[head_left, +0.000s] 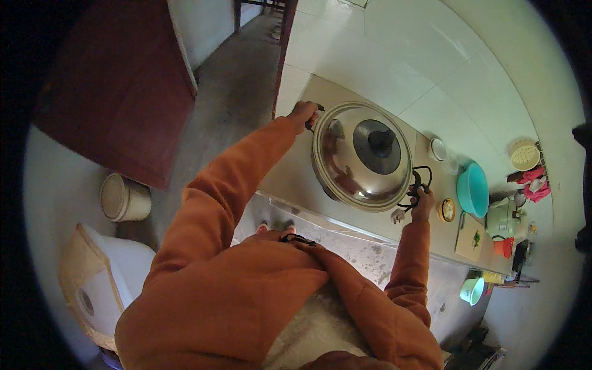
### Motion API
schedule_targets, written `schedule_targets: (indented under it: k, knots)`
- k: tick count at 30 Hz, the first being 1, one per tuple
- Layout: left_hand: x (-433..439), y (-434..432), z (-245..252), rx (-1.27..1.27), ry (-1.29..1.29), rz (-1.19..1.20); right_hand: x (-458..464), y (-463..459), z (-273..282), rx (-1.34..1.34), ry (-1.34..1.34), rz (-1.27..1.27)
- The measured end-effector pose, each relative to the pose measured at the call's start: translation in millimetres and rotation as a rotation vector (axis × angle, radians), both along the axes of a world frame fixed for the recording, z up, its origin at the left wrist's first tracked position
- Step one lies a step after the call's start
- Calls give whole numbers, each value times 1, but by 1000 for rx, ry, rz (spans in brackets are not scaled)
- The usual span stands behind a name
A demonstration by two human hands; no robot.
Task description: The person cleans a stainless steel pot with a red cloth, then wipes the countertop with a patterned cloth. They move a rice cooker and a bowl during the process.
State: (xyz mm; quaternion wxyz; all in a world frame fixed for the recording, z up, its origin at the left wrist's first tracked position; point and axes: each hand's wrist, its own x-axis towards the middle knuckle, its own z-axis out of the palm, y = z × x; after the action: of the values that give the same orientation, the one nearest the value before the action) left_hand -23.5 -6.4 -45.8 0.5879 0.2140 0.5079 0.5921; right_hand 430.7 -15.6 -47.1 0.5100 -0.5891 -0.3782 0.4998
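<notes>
A large round electric wok (326, 188) with a domed, shiny metal lid (341, 172) is over the counter before me. The lid has a dark centre disc and a black knob (381, 141). My left hand (305, 115) is closed around the black side handle at the pan's far left. At the right side, my right hand (422, 202) grips the opposite handle, with a looped black power cord (426, 172) bunched against it. The cord's plug (397, 216) dangles beside that hand near the counter's front edge. Whether the pan's base touches the counter is hidden.
Right of the pan are a small bowl (447, 210), a turquoise basin (472, 189), a cutting board (468, 238) with chopped greens and a knife, and a pale green rice cooker (502, 219). A tiled wall (416, 69) backs the counter. A lidded bucket (132, 199) stands on the floor at left.
</notes>
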Motion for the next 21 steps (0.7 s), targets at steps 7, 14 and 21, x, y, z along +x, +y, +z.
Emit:
schedule_targets:
  k: [7,14,21]
  knots:
    - [-13,20,-19,-44,-28,-11,-12,29,2,40,-42,19]
    - [-18,4,-27,-17,-77,-117,20,66,-8,142,-414,112]
    - [-42,2,-16,-39,-228,-323,42,153,13,488,-1233,-19]
